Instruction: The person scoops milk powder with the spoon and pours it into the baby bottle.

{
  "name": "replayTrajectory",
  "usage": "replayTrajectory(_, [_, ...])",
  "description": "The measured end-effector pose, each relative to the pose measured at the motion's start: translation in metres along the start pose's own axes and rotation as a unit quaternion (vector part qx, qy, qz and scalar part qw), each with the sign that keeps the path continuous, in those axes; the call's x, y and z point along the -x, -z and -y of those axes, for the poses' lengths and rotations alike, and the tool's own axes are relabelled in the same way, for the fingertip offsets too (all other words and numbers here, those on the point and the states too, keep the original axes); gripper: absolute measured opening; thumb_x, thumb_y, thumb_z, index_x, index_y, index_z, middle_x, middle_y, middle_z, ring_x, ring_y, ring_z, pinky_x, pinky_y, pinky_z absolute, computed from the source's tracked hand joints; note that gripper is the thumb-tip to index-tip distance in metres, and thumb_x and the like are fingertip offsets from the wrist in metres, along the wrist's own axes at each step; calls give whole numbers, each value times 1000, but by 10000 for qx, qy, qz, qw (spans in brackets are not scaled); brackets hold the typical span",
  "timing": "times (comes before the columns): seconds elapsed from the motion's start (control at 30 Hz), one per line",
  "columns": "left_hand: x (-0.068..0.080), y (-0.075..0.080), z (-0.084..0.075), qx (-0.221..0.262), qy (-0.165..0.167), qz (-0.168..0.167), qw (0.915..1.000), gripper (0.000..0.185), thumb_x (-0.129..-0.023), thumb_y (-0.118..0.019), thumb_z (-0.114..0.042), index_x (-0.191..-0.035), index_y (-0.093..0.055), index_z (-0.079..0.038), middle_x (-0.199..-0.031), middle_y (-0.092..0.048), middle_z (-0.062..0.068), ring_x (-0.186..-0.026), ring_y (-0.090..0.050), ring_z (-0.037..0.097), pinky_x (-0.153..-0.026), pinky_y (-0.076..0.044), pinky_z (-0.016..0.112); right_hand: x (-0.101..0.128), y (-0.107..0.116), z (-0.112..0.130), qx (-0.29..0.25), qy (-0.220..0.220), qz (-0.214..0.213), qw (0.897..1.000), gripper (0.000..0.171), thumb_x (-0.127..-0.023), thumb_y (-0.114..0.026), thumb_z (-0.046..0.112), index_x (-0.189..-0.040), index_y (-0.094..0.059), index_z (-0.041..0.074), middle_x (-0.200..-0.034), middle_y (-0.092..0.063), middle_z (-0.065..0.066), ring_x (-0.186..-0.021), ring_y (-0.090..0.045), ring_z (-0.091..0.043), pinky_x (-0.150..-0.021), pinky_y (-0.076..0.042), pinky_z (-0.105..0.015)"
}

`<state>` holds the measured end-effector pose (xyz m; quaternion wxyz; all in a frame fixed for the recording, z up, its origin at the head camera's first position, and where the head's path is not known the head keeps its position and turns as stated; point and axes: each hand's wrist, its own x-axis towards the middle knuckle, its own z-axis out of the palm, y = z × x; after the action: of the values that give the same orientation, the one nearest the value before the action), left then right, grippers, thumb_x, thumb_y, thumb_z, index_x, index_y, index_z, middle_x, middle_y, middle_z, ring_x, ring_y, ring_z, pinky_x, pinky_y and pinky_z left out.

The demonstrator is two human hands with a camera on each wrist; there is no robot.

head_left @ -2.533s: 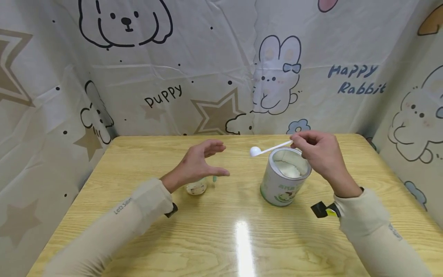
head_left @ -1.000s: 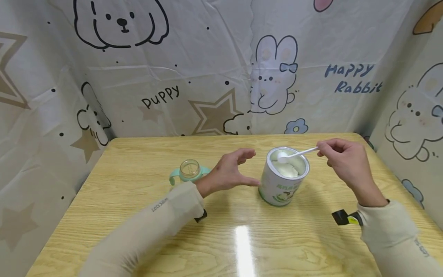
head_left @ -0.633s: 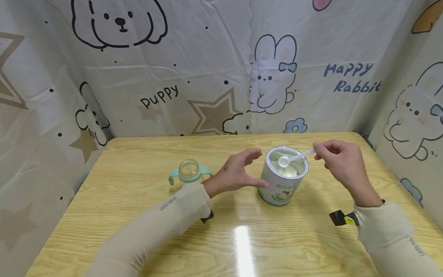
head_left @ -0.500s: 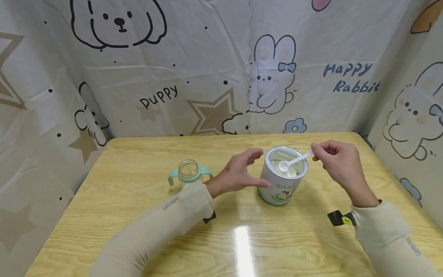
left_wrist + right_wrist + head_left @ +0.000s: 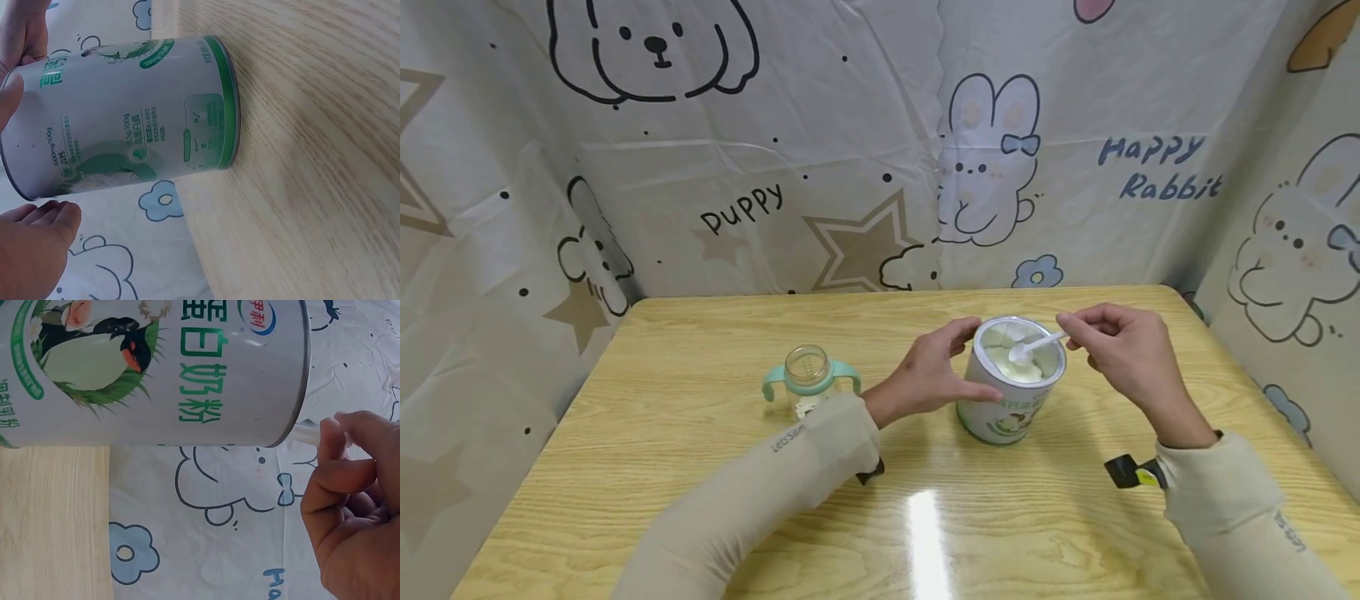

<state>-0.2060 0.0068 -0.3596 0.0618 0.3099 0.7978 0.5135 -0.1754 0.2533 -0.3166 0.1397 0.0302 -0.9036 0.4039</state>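
Observation:
A white-and-green milk powder can (image 5: 1009, 408) stands open on the wooden table (image 5: 700, 483), with pale powder inside. My left hand (image 5: 955, 367) wraps round the can's left side, thumb on its front; in the left wrist view the fingers (image 5: 37, 244) lie against the can (image 5: 137, 112). My right hand (image 5: 1078, 335) pinches the handle of a white scoop (image 5: 1024, 351), whose bowl dips into the can's mouth. The right wrist view shows the can (image 5: 156, 369), the scoop handle (image 5: 306, 432) and my curled fingers (image 5: 350, 481).
A small clear baby bottle (image 5: 808, 379) with mint-green handles stands uncapped to the left of the can. A cartoon-printed cloth backdrop (image 5: 865, 150) closes in the table at the back and both sides.
My left hand moved right, away from the bottle, and took hold of the can. My right hand brought the scoop down from above the rim into the can's mouth.

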Motion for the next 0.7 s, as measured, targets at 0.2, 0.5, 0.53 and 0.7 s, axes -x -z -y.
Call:
replayTrajectory(0.2, [-2, -4, 0, 141, -78, -46, 9999, 85, -73, -91, -13, -145, -45, -2, -141, -54, 13, -132, -51, 22, -110, -39, 23, 2, 1, 3, 13, -73, 147, 9999, 44, -93, -70, 43, -92, -73, -1, -76, -70, -8, -55, -54, -9, -42, -46, -22])
replayTrajectory(0.5, [-1, -6, 1, 256, -53, -97, 9996, 86, -73, -91, -11, -145, -44, -2, -142, -53, 13, -133, -50, 22, -110, -38, 21, 6, -9, 15, 749, 262, -296, 9964, 38, -91, -75, 38, -83, -73, 1, -73, -71, -10, -55, -53, -16, -42, -41, -25])
replayTrajectory(0.53, [-1, -6, 1, 267, -52, -95, 9996, 86, -74, -91, -11, -145, -44, -2, -142, -53, 13, -133, -50, 23, -110, -39, 21, 6, -11, 16, 801, 289, -358, 9957, 37, -91, -75, 38, -82, -73, 2, -73, -71, -9, -56, -54, -17, -43, -40, -25])
replayTrajectory(0.7, [-1, -6, 1, 273, -20, -80, 9996, 87, -74, -90, -11, -146, -43, -1, -143, -52, 15, -133, -50, 25, -110, -39, 21, 2, -20, 21, 945, 447, -429, 9936, 33, -91, -76, 33, -82, -71, 1, -72, -70, -10, -60, -56, -20, -46, -43, -25])
